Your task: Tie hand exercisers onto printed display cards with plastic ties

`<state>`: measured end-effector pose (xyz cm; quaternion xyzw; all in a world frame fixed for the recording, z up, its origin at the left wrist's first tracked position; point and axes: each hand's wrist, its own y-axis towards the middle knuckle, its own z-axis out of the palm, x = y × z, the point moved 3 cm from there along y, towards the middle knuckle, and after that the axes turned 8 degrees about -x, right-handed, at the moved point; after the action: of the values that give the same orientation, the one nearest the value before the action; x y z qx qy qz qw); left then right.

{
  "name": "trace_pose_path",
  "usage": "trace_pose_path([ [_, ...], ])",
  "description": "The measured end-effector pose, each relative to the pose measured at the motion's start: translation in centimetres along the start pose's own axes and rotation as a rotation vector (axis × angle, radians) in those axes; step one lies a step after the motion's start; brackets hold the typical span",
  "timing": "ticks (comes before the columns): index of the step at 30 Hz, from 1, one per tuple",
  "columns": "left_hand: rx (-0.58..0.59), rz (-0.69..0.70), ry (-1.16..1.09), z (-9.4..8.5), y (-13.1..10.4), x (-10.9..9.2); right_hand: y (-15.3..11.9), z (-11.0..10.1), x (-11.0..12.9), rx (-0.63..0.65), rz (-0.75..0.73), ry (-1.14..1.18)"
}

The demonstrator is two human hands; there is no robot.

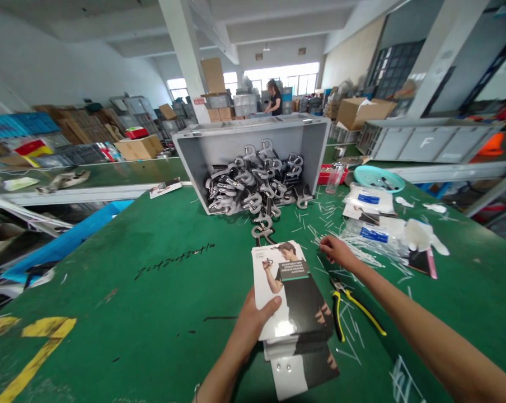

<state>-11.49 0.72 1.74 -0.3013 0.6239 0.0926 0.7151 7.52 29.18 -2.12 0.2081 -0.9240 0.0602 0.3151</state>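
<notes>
My left hand (255, 316) grips the left edge of a stack of printed cards (299, 302), its thumb on the top card. More cards lie beneath, shifted toward me. My right hand (333, 250) is closed at the near edge of a scatter of thin white plastic strips (362, 250); what its fingertips hold, if anything, is too small to name. Pliers with yellow and black handles (340, 310) lie right of the cards. Beyond the cards, a grey crate (253, 131) on its side holds a heap of grey and black hand grips (261, 182), some spilling out toward the cards.
Plastic packets (373, 229), a white glove (421, 235) and a turquoise tray (379, 179) are at the right. A red bin (341, 176) stands behind the clear jar (333, 180). Another grey crate (429, 140) is further back. A person (275, 99) stands in the background.
</notes>
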Motion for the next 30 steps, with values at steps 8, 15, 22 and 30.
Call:
trace_pose_path([
  [8,-0.293,0.261,0.300,-2.2,-0.1,-0.5,-3.2,-2.5,1.1,-0.105,-0.057,0.183],
  [15,-0.162,0.111,-0.046,-3.7,-0.9,-2.1,-7.6,-3.3,13.1,-0.100,-0.157,0.813],
  [22,-0.061,-0.003,-0.186,-6.9,-3.4,-1.6,-14.3,2.8,19.3,0.197,-0.153,0.917],
  [30,-0.154,-0.079,-0.456,-8.2,-1.1,1.2,-14.8,3.9,19.1,0.088,-0.224,0.896],
])
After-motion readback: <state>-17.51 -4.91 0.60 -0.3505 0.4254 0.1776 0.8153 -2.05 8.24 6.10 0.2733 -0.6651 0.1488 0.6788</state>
